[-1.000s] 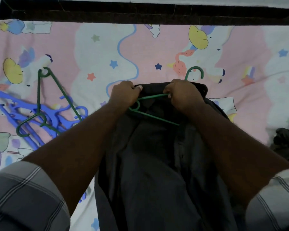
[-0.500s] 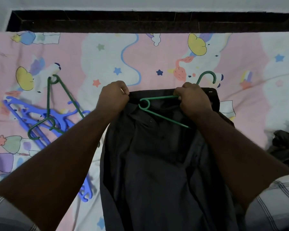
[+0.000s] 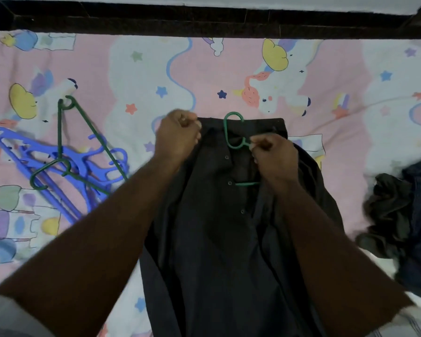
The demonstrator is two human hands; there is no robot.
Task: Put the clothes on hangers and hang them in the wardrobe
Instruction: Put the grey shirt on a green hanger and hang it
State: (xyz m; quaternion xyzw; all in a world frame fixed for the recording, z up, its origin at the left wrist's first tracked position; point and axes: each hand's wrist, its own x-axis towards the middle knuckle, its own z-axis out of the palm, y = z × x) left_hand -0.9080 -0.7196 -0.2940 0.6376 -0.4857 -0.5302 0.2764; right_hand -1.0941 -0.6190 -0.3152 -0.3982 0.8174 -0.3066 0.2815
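Item: dark shirt (image 3: 214, 234), being laid front-up on the bed (image 3: 136, 76), collar end pointing away from the person. A green hanger (image 3: 233, 132) is being worked into its neck opening; only the hook and a short stretch of the lower bar are being shown, the rest being hidden under cloth.

Progress, as judged: the first step is being carried out and is not yet finished. No garment is being seen hung; the wardrobe is not in view. More clothes are being left in a dark heap (image 3: 399, 215) at the right edge of the bed. Spare hangers, blue (image 3: 93, 166) and green (image 3: 66, 147), are being kept in a pile at the left.

Hands: the left hand (image 3: 178, 137) is being held curled, gripping the shirt's left shoulder edge. The right hand (image 3: 272, 154) is being held closed, pinching the hanger just below its hook. Both forearms are being extended forward over the shirt.
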